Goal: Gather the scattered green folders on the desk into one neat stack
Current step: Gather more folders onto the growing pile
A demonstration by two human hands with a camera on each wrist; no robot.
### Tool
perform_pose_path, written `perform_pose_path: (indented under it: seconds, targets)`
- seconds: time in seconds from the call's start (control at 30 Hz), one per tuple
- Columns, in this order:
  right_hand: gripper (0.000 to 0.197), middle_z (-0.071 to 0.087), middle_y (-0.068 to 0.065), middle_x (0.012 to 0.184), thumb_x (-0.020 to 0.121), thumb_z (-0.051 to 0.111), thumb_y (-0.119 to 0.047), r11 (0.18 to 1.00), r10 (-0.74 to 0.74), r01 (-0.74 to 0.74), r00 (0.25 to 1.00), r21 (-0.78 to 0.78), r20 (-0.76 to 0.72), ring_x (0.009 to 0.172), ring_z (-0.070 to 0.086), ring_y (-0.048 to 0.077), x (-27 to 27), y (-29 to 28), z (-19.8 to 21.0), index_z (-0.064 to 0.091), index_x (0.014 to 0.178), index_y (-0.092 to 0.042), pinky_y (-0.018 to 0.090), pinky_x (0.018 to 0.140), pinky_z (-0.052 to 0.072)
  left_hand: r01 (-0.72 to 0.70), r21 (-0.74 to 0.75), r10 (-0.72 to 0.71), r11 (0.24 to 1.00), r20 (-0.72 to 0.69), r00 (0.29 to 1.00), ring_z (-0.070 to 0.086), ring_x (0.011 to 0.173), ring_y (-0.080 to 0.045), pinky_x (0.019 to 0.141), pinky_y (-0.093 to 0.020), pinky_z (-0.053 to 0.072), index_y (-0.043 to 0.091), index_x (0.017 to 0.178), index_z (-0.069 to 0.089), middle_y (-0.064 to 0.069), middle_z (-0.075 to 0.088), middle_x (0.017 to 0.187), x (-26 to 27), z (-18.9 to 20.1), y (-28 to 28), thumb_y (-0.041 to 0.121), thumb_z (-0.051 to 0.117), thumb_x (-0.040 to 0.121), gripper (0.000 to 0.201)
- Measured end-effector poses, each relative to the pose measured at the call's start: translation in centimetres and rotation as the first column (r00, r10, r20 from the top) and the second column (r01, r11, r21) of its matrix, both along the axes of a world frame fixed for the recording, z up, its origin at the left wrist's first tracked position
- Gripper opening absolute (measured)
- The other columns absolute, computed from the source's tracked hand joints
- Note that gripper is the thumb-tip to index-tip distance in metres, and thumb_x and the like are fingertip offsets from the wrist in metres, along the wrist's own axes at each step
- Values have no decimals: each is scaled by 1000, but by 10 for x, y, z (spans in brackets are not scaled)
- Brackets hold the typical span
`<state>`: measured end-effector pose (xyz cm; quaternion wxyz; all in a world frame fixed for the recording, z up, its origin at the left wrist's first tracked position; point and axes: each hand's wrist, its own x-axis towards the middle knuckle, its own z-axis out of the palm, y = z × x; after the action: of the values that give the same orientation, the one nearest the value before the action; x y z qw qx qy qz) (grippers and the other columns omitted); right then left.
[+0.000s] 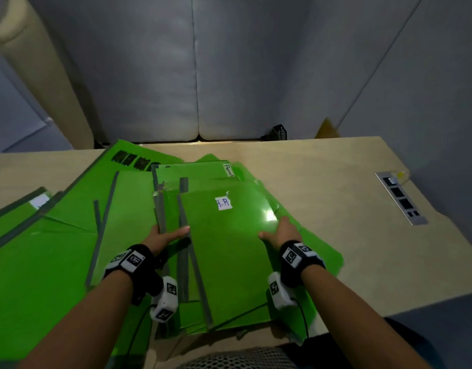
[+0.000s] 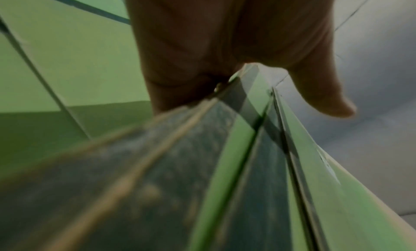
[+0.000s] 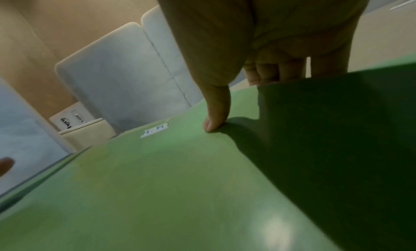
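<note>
The left hand (image 1: 163, 237) gripped the spine edge and the right hand (image 1: 278, 233) pinched the opposite edge of the folder bundle (image 1: 224, 251) between them. Glossy covers could slide apart; loose folders (image 1: 43, 249) lay beyond the left hand.

So the top folder (image 1: 229, 251) is glossy green with a grey spine strip down its left edge and a small white label (image 1: 223, 203) reading "H.R" near its 12 o'clock end. It sits a bit skewed on a rough pile (image 1: 173, 198) of more green folders, spines fanned out at its 9 o'clock. One behind, at 12 o'clock, has a white tab (image 1: 228, 170) starting "Perm". More folders (image 1: 43, 257) lie spread loose on the surface out at 9 o'clock, overlapping at odd angles.
</note>
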<state>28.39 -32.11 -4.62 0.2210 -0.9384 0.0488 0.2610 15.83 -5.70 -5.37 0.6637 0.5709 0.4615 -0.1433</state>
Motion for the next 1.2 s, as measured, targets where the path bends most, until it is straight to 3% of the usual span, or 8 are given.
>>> perform_pose_path:
  seconds: [0.07, 0.33, 0.53, 0.7, 0.8, 0.87, 0.97, 1.2]
  targets:
    - [68, 58, 18, 128, 80, 76, -37, 999, 19, -20, 1000, 42, 24, 117, 57, 36, -8, 8, -5, 39, 127, -5, 42, 93, 48, 9, -40, -9, 999, 23, 1000, 53, 122, -31, 100, -44, 37, 13, 152, 8, -19, 37, 150, -1, -1, 0, 24, 82, 71, 110]
    - [77, 55, 15, 132, 72, 80, -46, 999, 18, -20, 999, 29, 50, 119, 55, 35, -13, 18, -11, 45, 128, -4, 41, 93, 48, 68, 147, -68, 987, -5, 998, 43, 130, -39, 104, -47, 39, 5, 150, 16, -20, 35, 149, -2, -11, -3, 25, 83, 68, 108]
    - [73, 57, 13, 122, 81, 47, -73, 964, 241, -220, 960, -146, 143, 111, 57, 31, -11, 36, -14, 56, 118, -12, 45, 91, 51, 55, 189, -62, 980, 28, 998, 53, 111, -35, 90, -43, 45, -1, 138, 36, -21, 51, 132, -13, -14, -4, 28, 84, 68, 89]
    - [45, 47, 22, 130, 91, 58, -32, 996, 70, -60, 981, -59, 180, 120, 47, 38, 27, 11, -13, 51, 122, -1, 42, 97, 43, -76, 196, 51, 978, 130, 990, 55, 96, -24, 83, -35, 40, -8, 97, 57, -14, 58, 100, -37, -16, 9, 51, 89, 31, 95]
    - [56, 43, 22, 135, 86, 65, -24, 990, 116, -100, 976, -96, 186, 125, 43, 38, 48, 9, -12, 42, 131, 1, 43, 99, 42, -145, 235, 104, 961, 180, 978, 60, 90, -26, 84, -39, 45, -3, 94, 61, -15, 61, 93, -50, -15, 38, 53, 90, 34, 87]
    - [68, 42, 18, 138, 84, 70, -33, 951, 278, -247, 946, -184, 167, 128, 42, 35, 57, 17, -10, 38, 137, -3, 45, 102, 42, -193, 254, 137, 948, 223, 965, 57, 89, -23, 83, -38, 44, 6, 91, 58, -10, 60, 95, -60, -19, 59, 57, 91, 30, 86]
    - [89, 41, 14, 142, 76, 72, -54, 874, 439, -398, 892, -279, 104, 132, 41, 33, 67, 35, -10, 33, 142, -9, 49, 104, 41, -237, 249, 174, 939, 251, 952, 56, 89, -24, 77, -34, 45, -5, 96, 62, -16, 59, 93, -69, 13, 67, 46, 90, 37, 83]
    - [121, 35, 16, 141, 49, 82, -68, 836, 379, -344, 926, -427, -5, 132, 34, 37, 78, 65, -10, 30, 141, -9, 50, 104, 35, -304, 239, 232, 922, 285, 930, 46, 77, -20, 64, -25, 36, 5, 96, 52, -13, 48, 94, -78, 7, 81, 50, 89, 32, 87]
